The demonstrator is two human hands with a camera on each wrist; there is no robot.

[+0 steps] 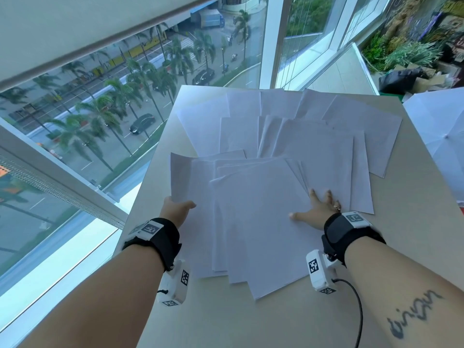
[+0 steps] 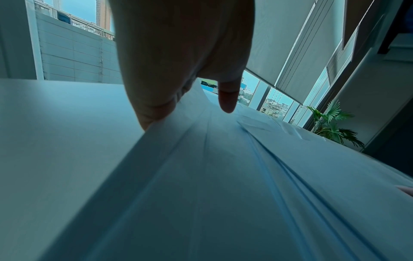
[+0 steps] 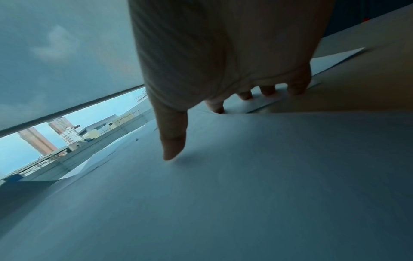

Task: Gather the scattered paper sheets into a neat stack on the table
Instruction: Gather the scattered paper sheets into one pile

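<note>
Beside tall glass windows [image 1: 105, 116] over a street stands a pale beige rectangular table [image 1: 414, 247]. On it lie thin white paper sheets [image 1: 301, 136], flat and smooth, spread in overlapping fans at the far side. A nearer, uneven bundle of the same sheets [image 1: 258, 222] lies between both hands. The left hand [image 1: 175, 209] grips the bundle's left edge, thumb on top, and lifts it a little. The right hand [image 1: 316, 212] rests flat on the right edge, fingers spread and straight.

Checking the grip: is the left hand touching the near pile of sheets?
Touching. The left wrist view shows the left hand pinching the near pile's lifted edge.
</note>
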